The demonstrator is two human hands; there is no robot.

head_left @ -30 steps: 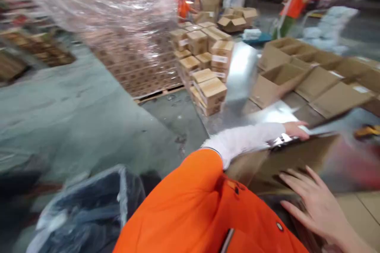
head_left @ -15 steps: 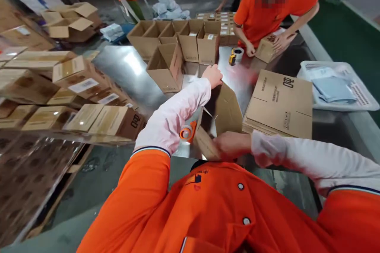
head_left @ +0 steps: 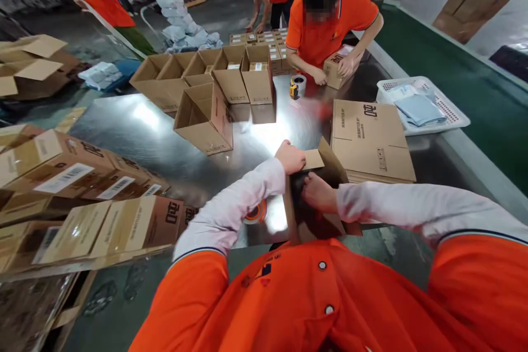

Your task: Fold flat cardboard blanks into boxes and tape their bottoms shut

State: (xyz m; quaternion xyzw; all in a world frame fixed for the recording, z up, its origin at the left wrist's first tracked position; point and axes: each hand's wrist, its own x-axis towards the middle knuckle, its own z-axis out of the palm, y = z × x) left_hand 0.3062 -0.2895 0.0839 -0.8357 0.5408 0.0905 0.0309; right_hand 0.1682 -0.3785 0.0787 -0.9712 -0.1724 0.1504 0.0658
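An open cardboard box (head_left: 335, 163) stands against the front of my body at the table's near side, its flaps raised. My left hand (head_left: 291, 157) is closed on the box's far left corner, beside a small raised flap. Over the box's opening, my right hand (head_left: 319, 192) has its fingers curled against the flap near the left hand; its fingertips are partly hidden. The box's inside is dark. Left of the box, partly behind my left sleeve, lies an orange tape dispenser (head_left: 257, 212). A stack of flattened cartons (head_left: 371, 140) lies just beyond the box to the right.
Several open boxes (head_left: 204, 121) stand on the metal table (head_left: 154, 135). Taped cartons (head_left: 124, 225) are piled at left. A white basket (head_left: 454, 121) holds blue packets. Across the table, a co-worker (head_left: 317, 38) handles a carton near a yellow tape measure (head_left: 293, 91).
My view has swung right. My right hand has moved from the box's near edge up over its opening, close to my left hand. The box has turned and its opening now faces me.
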